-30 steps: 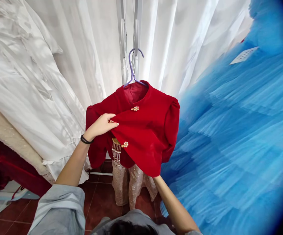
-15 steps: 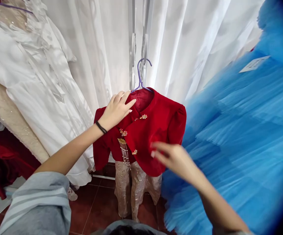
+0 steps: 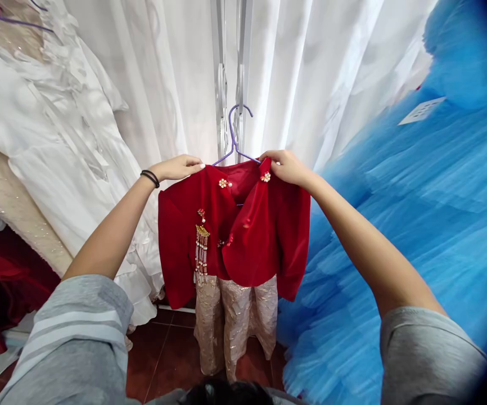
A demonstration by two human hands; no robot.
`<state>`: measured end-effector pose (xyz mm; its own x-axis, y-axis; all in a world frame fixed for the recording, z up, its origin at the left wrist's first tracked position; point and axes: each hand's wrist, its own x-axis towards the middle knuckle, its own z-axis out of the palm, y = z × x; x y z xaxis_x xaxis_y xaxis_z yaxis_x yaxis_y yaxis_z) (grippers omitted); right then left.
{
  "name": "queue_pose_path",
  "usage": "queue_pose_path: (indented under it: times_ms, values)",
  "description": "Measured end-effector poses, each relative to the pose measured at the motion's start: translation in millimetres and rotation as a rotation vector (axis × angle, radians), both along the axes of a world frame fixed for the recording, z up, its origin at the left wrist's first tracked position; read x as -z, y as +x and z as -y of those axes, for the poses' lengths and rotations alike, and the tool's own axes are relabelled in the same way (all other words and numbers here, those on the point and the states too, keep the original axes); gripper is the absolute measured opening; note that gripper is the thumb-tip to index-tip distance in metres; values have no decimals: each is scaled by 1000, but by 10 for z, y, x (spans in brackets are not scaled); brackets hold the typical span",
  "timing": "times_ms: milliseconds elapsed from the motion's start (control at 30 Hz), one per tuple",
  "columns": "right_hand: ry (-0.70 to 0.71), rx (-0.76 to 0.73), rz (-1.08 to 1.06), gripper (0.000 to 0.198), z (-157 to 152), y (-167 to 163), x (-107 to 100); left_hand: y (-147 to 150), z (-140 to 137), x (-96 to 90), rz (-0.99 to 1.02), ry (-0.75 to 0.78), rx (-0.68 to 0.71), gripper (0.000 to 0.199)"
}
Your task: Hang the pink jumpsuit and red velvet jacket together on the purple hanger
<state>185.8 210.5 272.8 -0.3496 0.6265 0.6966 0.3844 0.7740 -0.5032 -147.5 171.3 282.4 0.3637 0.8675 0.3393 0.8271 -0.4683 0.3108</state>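
A red jacket (image 3: 252,247) with jewelled flower fastenings hangs on a purple hanger (image 3: 232,132), its front collar spread apart. My left hand (image 3: 180,167) is closed on the jacket's shoulder at the left, thumb on top of the cloth. On the other side my right hand (image 3: 285,166) pinches the collar edge beside a flower fastening. A gold brooch with beaded tassels (image 3: 202,253) dangles from the jacket's left front. Below the hem hang shiny beige trousers or a skirt (image 3: 237,315); which one I cannot tell.
White dresses (image 3: 58,146) hang at the left, beside a sparkly beige garment (image 3: 19,208). A big blue tulle dress (image 3: 378,247) fills the right side. Behind the hanger stand a metal rail (image 3: 220,84) and a white curtain (image 3: 294,73). The floor (image 3: 159,349) is red-brown tile.
My right hand has risen from the jacket's lower front to its collar. My left hand has shifted left to the shoulder. The jacket's front has opened at the neck.
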Motion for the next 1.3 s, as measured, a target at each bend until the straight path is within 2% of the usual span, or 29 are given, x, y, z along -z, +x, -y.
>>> queue_pose_path:
  times_ms: [33, 67, 100, 167, 233, 300, 367, 400, 467, 533, 633, 733, 800, 867, 933, 1000, 1100, 1167, 1200, 1233, 1300]
  values:
    - [-7, -22, 24, 26, 14, 0, 7, 3, -7, -1, 26, -113, 23, 48]
    - [17, -37, 61, 30, 56, 1, 31, 22, 10, 7, 49, -152, 38, 50]
    - [79, -32, 106, 35, 127, 0, 79, 60, 52, 23, 69, -101, 44, 49]
    - [258, 88, 169, 42, 350, -29, 277, 179, 190, 76, 61, 189, 48, 49]
    - [378, 333, 172, 45, 616, -115, 629, 331, 349, 147, -81, 466, 89, 52]
    - [341, 554, 187, 52, 819, -243, 1086, 468, 467, 223, -311, 553, 199, 47]
    - [236, 629, 227, 69, 899, -360, 1533, 559, 513, 291, -528, 517, 316, 36]
    - [185, 626, 232, 70, 899, -397, 1716, 586, 512, 320, -598, 499, 338, 34]
    - [118, 604, 192, 49, 877, -420, 1949, 615, 480, 363, -641, 489, 293, 30]
    - [128, 601, 98, 24, 914, -410, 1993, 635, 431, 380, -605, 499, 197, 19]
    - [254, 607, -87, 24, 1144, -509, 1845, 682, 356, 364, -566, 551, 115, 24]
    - [305, 500, -178, 22, 1328, -885, 1732, 745, 304, 349, -504, 617, 72, 26]
    - [218, 325, -122, 29, 1277, -1223, 1756, 778, 309, 386, -417, 628, 81, 25]
    - [97, 142, -21, 52, 1117, -1513, 1843, 798, 357, 491, -298, 675, 69, 29]
    - [41, 34, 41, 63, 959, -1679, 1969, 794, 433, 681, -202, 751, 7, 34]
    - [67, -15, 45, 59, 910, -1708, 2136, 754, 499, 940, -192, 795, -64, 43]
    - [149, -87, 27, 55, 1108, -1591, 2551, 631, 535, 1334, -252, 782, -136, 46]
    - [107, -130, -44, 52, 1331, -1467, 2964, 547, 535, 1503, -256, 736, -188, 40]
    - [25, -130, -129, 48, 1426, -1396, 3192, 517, 538, 1543, -252, 699, -200, 36]
    - [-114, -69, -278, 41, 1491, -1318, 3414, 497, 547, 1555, -242, 654, -199, 32]
    - [-501, 61, -675, 33, 1503, -1131, 3772, 481, 587, 1501, -188, 533, -169, 28]
